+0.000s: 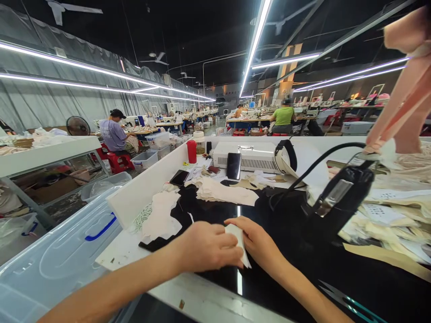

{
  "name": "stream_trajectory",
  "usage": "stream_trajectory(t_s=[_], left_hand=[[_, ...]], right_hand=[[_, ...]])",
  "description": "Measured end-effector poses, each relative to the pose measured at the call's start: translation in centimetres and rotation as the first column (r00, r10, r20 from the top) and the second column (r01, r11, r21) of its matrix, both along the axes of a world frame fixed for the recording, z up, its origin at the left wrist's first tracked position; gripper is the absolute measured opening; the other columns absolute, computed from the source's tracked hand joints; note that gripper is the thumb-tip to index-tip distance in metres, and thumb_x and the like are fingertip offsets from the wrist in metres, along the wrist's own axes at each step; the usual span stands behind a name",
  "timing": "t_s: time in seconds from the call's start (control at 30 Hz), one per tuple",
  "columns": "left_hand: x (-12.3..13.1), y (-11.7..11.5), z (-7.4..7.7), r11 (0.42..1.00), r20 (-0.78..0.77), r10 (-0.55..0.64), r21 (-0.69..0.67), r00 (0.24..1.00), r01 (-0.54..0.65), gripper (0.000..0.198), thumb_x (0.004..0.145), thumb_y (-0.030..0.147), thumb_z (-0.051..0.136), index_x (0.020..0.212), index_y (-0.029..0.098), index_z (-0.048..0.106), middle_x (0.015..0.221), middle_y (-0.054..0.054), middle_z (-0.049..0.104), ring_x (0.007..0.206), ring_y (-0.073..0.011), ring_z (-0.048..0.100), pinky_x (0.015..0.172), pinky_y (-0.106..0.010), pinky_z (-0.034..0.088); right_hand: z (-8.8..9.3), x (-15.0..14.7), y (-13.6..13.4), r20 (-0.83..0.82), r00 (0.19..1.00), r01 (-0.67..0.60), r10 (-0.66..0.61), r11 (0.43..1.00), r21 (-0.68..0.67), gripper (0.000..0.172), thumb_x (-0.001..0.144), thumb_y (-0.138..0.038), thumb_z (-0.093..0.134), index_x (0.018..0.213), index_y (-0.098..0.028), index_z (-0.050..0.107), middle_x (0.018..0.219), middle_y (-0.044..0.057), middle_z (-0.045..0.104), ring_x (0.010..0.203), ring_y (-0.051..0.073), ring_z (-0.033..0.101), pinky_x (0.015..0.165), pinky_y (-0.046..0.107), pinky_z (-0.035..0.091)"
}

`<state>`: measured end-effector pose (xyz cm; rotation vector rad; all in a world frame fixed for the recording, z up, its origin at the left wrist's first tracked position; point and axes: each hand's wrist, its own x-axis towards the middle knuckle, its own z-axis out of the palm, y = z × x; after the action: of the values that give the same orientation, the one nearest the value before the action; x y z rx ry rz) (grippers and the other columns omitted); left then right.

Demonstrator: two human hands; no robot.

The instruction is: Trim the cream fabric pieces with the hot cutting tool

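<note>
Over the glossy black tabletop (286, 251), a small folded piece of white cloth (238, 235) is between my two hands. My left hand (210, 246) has its fingers curled against the cloth's near left side. At the cloth's right side, my right hand (259, 237) grips it between thumb and fingers, with one finger across its top edge. Part of the cloth is hidden behind my left fingers. Beyond the hands lies a stack of pale cut cloth pieces (225, 193). Another pale pile (160, 215) lies left of them, beside tangled green-white string (143, 217).
A black-wrapped tool (346, 193) with a cable stands at right, near layered cloth scraps (387, 215). Behind are a phone (233, 166), a white vented box (249, 157) and a red cup (191, 151). A lidded clear bin (67, 251) stands left. Co-workers sit farther away.
</note>
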<state>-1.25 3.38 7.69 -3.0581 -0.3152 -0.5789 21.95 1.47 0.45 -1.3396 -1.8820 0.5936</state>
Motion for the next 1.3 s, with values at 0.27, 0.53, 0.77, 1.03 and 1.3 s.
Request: stream_trajectory(t_s=[0.27, 0.53, 0.77, 1.03, 1.3], left_hand=[[1.5, -1.4, -9.2, 0.990, -0.003, 0.051, 0.130, 0.999, -0.050, 0.048, 0.113, 0.067, 0.067, 0.111, 0.020, 0.076, 0.095, -0.007, 0.075, 0.080, -0.0194, 0.066, 0.066, -0.030, 0.047], [0.7, -1.5, -8.8, 0.990, -0.039, 0.020, 0.140, 0.999, -0.014, 0.035, 0.115, 0.053, 0.070, 0.121, 0.019, 0.077, 0.111, -0.011, 0.079, 0.089, -0.0209, 0.070, 0.079, -0.031, 0.057], [0.1, -2.1, -8.6, 0.987, -0.008, 0.045, 0.152, 0.999, -0.043, 0.036, 0.119, 0.049, 0.064, 0.130, 0.016, 0.074, 0.117, -0.010, 0.080, 0.092, -0.0235, 0.070, 0.074, -0.036, 0.057], [-3.0, -3.2, -7.4, 0.940, -0.081, 0.306, 0.183, 0.949, -0.287, 0.022, 0.113, 0.040, 0.075, 0.122, 0.021, 0.072, 0.111, -0.008, 0.078, 0.087, -0.0231, 0.071, 0.067, -0.032, 0.051], [-6.7, -3.4, -4.3, 0.497, -0.295, 0.831, 0.014, 0.471, -0.868, 0.030, 0.113, 0.027, 0.058, 0.085, 0.021, 0.066, 0.071, -0.001, 0.055, 0.052, -0.0184, 0.050, 0.052, -0.031, 0.016]], right_hand=[[-2.1, 3.1, 0.3, 0.448, 0.878, 0.061, -0.171, 0.967, 0.248, 0.060, 0.091, 0.004, 0.050, 0.129, -0.027, 0.083, 0.117, 0.007, 0.085, 0.100, 0.024, 0.080, 0.087, 0.034, 0.065], [-1.8, 4.4, -0.3, 0.532, 0.745, 0.148, -0.403, 0.877, 0.457, 0.069, 0.090, 0.010, 0.047, 0.143, -0.024, 0.074, 0.137, 0.015, 0.081, 0.119, 0.032, 0.076, 0.090, 0.042, 0.062], [-1.9, 2.1, -2.9, 0.613, 0.763, -0.041, -0.207, 0.930, 0.366, 0.050, 0.093, 0.007, 0.053, 0.120, -0.027, 0.079, 0.116, 0.005, 0.083, 0.099, 0.022, 0.075, 0.083, 0.033, 0.052], [-1.8, 2.0, -3.4, 0.641, 0.737, -0.028, -0.216, 0.937, 0.348, 0.050, 0.094, 0.011, 0.051, 0.119, -0.024, 0.078, 0.114, 0.006, 0.083, 0.094, 0.023, 0.074, 0.080, 0.036, 0.051], [-1.6, 1.6, -3.6, 0.615, 0.754, -0.031, -0.232, 0.922, 0.386, 0.060, 0.087, 0.017, 0.046, 0.113, -0.024, 0.079, 0.108, 0.005, 0.085, 0.088, 0.022, 0.077, 0.075, 0.035, 0.055]])
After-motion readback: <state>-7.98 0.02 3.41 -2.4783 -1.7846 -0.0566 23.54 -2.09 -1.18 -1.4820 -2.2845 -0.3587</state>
